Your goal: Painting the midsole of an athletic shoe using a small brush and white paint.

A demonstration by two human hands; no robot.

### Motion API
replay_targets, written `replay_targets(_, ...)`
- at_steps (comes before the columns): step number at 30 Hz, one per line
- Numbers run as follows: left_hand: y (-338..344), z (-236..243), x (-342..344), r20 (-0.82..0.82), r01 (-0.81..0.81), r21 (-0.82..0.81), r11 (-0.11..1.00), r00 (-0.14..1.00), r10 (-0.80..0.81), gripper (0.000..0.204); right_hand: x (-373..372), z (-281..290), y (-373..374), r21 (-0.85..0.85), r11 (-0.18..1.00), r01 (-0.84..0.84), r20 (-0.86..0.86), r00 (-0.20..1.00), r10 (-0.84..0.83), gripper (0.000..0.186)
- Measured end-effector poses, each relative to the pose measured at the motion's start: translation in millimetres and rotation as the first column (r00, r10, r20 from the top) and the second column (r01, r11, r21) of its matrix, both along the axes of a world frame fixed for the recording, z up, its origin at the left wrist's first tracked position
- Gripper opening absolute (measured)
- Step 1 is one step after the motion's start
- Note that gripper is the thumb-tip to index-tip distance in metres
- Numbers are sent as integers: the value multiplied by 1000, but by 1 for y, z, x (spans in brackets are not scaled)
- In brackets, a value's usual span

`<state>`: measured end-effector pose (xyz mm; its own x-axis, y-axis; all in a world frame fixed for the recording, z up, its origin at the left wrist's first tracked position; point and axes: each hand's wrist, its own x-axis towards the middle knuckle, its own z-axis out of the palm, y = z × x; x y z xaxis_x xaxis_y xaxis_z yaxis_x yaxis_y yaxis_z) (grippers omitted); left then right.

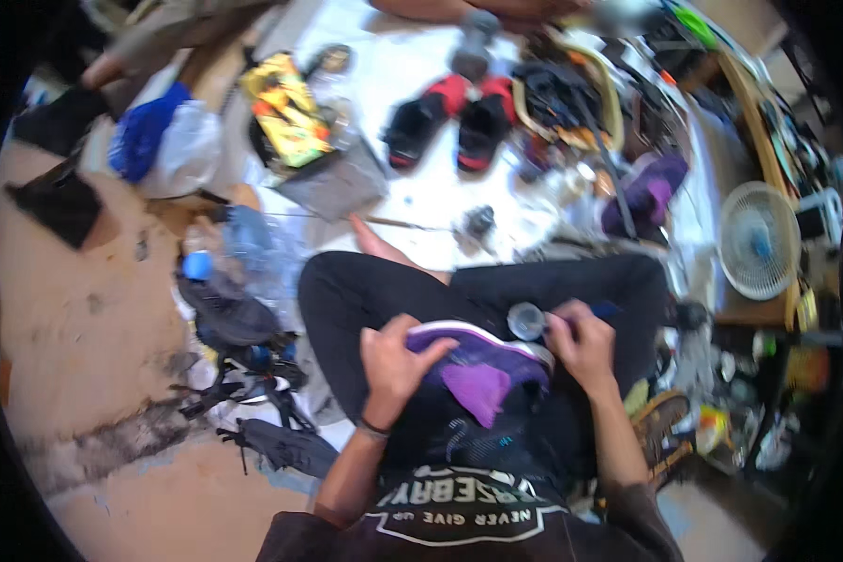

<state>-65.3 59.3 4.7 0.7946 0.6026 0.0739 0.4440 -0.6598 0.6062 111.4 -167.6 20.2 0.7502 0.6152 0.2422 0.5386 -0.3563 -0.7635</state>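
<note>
My left hand grips a purple shoe with a white sole edge, lying sideways across my lap, its pink-purple inner part showing. My right hand is closed just past the shoe's right end, fingertips pinched on something small that I cannot make out. A small clear round cup is just left of those fingertips, over my dark trousers.
Black-and-red shoes, another purple shoe and a yellow patterned pouch lie on a white mat. A white fan is at right. Dark footwear and bottles are at left. Another person's limbs show at top.
</note>
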Motion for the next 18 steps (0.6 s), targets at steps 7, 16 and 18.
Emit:
replay_targets(7,-6,18,-3,30,94,62,994,995,-96,38,-25,-18,-22,95,968,233,-238,949,-205,15)
replay_targets(16,23,96,17,484,172,-102,980,869,-102,13,-11,-22,-27,97,974,204,-157,970,-188,18)
replay_targets(18,23,137,25,722,319,-222,922,688,-64,9,-11,-12,-25,172,947,272,-232,945,-229,18)
